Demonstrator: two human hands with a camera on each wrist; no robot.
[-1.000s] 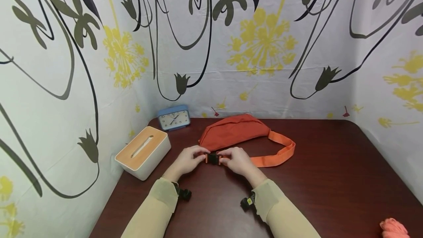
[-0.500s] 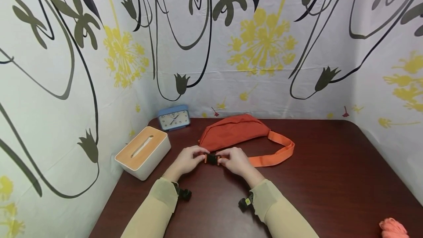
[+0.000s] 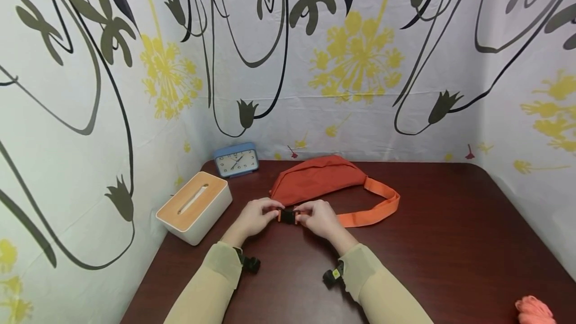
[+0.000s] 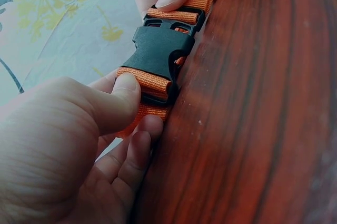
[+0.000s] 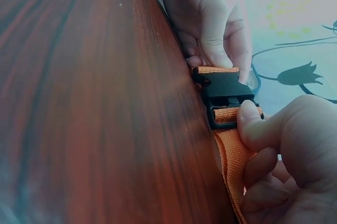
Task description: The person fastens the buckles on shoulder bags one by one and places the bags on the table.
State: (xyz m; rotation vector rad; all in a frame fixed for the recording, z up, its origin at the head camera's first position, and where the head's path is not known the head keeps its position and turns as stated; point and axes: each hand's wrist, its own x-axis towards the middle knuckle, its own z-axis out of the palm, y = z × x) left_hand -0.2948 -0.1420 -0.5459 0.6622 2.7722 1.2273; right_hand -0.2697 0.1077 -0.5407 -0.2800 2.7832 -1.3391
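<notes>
Person at a dark red-brown wood-grain table point(image 3: 432, 264), both hands working at a black side-release buckle point(image 4: 163, 50) just in front of a rust-red waist pack point(image 3: 319, 180). Left hand point(image 3: 253, 217) closed in a pinch: thumb on top of the orange webbing at the buckle's socket end, fingers curled beneath. Right hand point(image 3: 321, 220) likewise pinches the prong end, thumb over the webbing loop at its bar. The two buckle halves meet between the hands — prong piece in the socket (whether fully latched, I cannot tell).

The orange strap point(image 3: 370, 218) runs from the right hand out to the right, then bends back to the pack's right end. The pack lies near the table's far edge.

To the left: a white tissue box point(image 3: 193, 209) with a wood-look lid; behind it, a blue alarm clock point(image 3: 237, 161). Near right corner — coral-pink yarn point(image 3: 534, 310), partly cut off by the frame.
</notes>
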